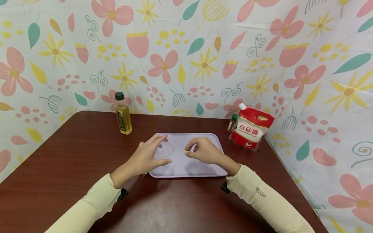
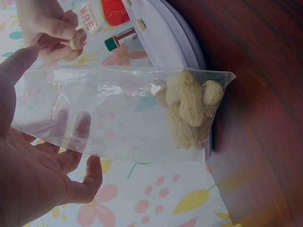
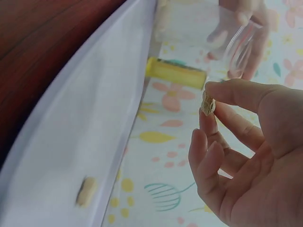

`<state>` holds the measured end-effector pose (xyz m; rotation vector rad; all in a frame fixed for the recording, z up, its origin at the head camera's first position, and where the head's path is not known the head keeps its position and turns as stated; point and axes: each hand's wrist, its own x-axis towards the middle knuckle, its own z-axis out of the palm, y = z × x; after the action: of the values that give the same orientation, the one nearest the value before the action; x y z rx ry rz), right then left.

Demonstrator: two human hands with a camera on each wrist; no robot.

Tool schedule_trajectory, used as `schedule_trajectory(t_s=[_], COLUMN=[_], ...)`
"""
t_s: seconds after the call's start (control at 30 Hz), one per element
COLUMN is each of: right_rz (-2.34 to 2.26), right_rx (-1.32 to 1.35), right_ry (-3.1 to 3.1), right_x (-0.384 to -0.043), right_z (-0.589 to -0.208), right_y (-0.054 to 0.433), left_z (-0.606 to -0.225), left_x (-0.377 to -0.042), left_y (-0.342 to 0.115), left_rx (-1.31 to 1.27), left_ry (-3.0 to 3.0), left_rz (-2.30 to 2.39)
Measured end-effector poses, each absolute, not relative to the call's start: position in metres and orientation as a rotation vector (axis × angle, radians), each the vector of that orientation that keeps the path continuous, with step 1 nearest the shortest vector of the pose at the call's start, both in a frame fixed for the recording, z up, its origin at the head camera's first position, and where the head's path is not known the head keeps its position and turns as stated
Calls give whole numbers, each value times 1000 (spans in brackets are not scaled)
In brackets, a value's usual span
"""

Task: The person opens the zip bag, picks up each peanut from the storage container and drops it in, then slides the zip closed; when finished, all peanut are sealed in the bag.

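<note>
My left hand (image 1: 147, 156) holds a clear plastic zip bag (image 2: 120, 101) near its mouth, thumb on one side and fingers on the other. Several unshelled peanuts (image 2: 189, 101) lie in the bottom of the bag, seen in the left wrist view. Close to the bag's mouth, my right hand (image 1: 206, 150) pinches a single peanut (image 3: 208, 104) between thumb and index finger. Both hands are over a pale lilac tray (image 1: 201, 170). On that tray a loose peanut (image 3: 86, 191) shows in the right wrist view.
A bottle of yellow oil (image 1: 124, 118) with a dark cap stands at the back left. At the back right, a red and white sugar pouch (image 1: 250, 129) stands beside a small green-capped jar (image 1: 232, 123). Patterned cloth (image 1: 180, 48) hangs behind the dark wooden table (image 1: 175, 207).
</note>
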<state>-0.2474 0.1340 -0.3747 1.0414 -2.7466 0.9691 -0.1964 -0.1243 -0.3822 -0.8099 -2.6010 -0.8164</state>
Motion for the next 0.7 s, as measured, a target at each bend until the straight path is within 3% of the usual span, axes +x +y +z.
schedule_trajectory(t_s=[0.7], right_rz=[1113], right_rx=[1128], right_ry=[-2646], right_x=[-228], right_z=[-343], right_y=[92], left_z=[-384], left_x=[-197], left_y=[-125], left_rx=[-820], left_ry=[-2601], left_rz=[-806])
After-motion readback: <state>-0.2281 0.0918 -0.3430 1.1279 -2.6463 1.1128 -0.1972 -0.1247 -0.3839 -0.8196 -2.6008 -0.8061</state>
